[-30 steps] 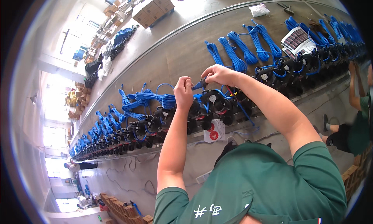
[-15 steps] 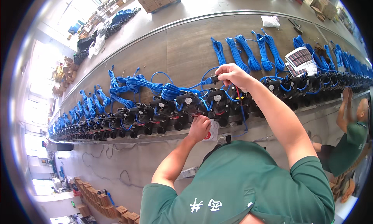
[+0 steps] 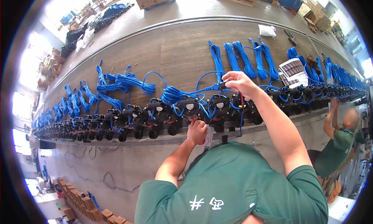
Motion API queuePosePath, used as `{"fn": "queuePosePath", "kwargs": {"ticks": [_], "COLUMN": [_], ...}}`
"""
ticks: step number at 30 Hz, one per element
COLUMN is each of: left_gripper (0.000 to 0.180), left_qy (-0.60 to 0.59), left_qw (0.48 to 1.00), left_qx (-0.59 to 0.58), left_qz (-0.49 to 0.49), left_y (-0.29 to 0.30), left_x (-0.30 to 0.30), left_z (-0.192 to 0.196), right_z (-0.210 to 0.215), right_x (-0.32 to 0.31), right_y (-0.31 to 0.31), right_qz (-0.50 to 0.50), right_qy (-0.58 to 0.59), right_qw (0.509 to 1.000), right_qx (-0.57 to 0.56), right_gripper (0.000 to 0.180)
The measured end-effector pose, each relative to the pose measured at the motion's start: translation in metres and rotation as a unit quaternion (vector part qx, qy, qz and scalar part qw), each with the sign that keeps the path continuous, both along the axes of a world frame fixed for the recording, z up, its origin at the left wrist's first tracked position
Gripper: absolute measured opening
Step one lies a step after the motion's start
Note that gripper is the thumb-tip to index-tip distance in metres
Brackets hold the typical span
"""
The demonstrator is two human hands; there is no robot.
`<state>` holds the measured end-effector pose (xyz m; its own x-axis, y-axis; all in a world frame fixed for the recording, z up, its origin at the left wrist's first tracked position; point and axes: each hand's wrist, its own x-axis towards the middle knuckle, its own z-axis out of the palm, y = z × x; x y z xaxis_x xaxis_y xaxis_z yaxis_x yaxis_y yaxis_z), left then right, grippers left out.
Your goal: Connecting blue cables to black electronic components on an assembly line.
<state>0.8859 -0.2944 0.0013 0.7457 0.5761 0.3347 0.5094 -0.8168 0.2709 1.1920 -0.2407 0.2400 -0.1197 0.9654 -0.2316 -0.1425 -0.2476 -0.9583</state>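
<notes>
My right hand (image 3: 241, 85) is raised over the row of black pumps, pinching a black plug connector (image 3: 222, 85) between thumb and fingers. A blue cable plug (image 3: 211, 87) meets its left end; whether they are fully joined I cannot tell. A thin red wire (image 3: 241, 98) hangs below that hand. My left hand (image 3: 197, 131) is closed at the front underside of a black pump (image 3: 189, 107) with a round pale label. Its fingertips are hidden, so what they grip cannot be seen. Beside it hangs a white and red card (image 3: 209, 136). A blue cable coil (image 3: 171, 95) lies behind the pump.
Pumps with bundled blue cables line the long table (image 3: 175, 49) to both sides. A printed sheet (image 3: 293, 72), a white bag (image 3: 267, 30) and a dark tool (image 3: 290, 37) lie farther back. A co-worker in green (image 3: 336, 146) works at the right.
The whole view has shifted slightly. My right hand keeps its pinch on the connector, now slightly lower in view, and my left hand stays at the same pump.
</notes>
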Motion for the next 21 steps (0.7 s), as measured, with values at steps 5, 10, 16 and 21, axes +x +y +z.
{"fn": "queuePosePath", "kwargs": {"ticks": [5, 10, 16, 21], "left_gripper": [0.012, 0.028, 0.033, 0.034], "left_qy": [-0.141, -0.301, -0.068, -0.013], "left_qw": [0.983, 0.934, 0.995, 0.980], "left_qx": [-0.093, 0.062, -0.042, -0.173], "left_qz": [-0.068, -0.181, -0.063, -0.097], "left_y": [0.002, 0.037, 0.110, 0.118], "left_x": [-0.002, 0.014, 0.055, 0.058], "left_z": [0.026, 0.194, 0.259, 0.253], "right_z": [0.001, 0.001, -0.003, 0.004], "right_x": [-0.002, -0.001, -0.002, -0.003], "right_y": [0.000, -0.002, -0.004, -0.004], "right_qz": [-0.010, -0.011, -0.008, 0.030], "right_qy": [-0.018, -0.036, -0.023, -0.005], "right_qw": [1.000, 0.999, 1.000, 0.999], "right_qx": [0.007, 0.026, 0.004, 0.017], "right_gripper": [0.026, 0.020, 0.018, 0.019]}}
